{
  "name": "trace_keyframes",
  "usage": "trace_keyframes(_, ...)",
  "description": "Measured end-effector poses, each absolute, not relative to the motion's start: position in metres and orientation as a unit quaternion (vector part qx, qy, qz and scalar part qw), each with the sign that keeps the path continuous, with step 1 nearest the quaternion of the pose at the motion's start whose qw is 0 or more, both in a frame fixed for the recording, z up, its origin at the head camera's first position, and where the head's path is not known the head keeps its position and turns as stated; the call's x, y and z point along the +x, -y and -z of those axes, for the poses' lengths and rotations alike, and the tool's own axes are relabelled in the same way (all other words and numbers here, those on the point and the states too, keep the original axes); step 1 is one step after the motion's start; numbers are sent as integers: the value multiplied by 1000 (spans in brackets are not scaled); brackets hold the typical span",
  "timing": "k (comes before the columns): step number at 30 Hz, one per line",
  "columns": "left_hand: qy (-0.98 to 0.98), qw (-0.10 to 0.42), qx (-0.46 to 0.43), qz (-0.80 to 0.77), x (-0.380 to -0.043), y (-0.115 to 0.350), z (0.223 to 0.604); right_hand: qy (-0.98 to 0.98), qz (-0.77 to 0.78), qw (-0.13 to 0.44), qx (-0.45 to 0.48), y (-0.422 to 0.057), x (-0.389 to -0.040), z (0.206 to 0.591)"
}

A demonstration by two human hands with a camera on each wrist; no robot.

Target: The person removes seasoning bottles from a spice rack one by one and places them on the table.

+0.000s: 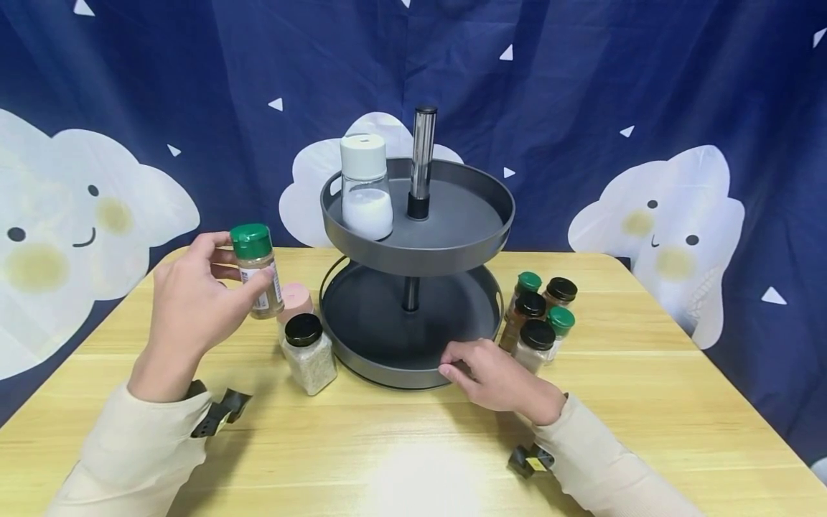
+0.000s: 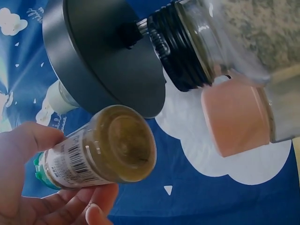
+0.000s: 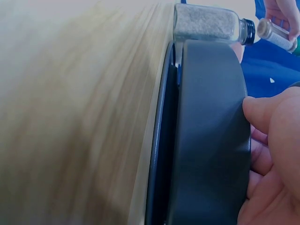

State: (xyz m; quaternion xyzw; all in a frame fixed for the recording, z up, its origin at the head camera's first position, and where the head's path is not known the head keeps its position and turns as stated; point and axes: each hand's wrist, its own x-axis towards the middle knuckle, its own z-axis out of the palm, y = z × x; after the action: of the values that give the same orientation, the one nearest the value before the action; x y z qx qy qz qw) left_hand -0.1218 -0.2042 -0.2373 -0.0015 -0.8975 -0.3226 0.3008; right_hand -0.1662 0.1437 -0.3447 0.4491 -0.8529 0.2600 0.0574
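Note:
My left hand (image 1: 197, 298) holds a green-capped spice jar (image 1: 256, 273) above the table, thumb on one side and fingers on the other. In the left wrist view the jar's base faces the camera, with a barcode label on its side. My right hand (image 1: 494, 377) pinches the front rim of the lower tray (image 3: 211, 136) of a dark grey two-tier turntable, thumb outside and fingers inside. On its upper tray (image 1: 413, 260) stands a white-capped shaker (image 1: 366, 190) of white powder. Beside the turntable's left are a black-capped square jar (image 1: 311, 362) and a pink-capped jar (image 1: 296, 300).
Several spice jars with black or green caps (image 1: 561, 319) stand close together right of the turntable, just behind my right hand. A metal post (image 1: 423, 151) rises through the upper tray. The wooden table (image 1: 362, 445) meets a dark blue cloud-patterned curtain (image 1: 549, 93) behind.

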Motion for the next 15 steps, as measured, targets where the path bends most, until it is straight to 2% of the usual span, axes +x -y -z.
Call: trace_keyframes(15,917,260,-11,301,-122,215,242,852,-259,55,452,-145,-167,345)
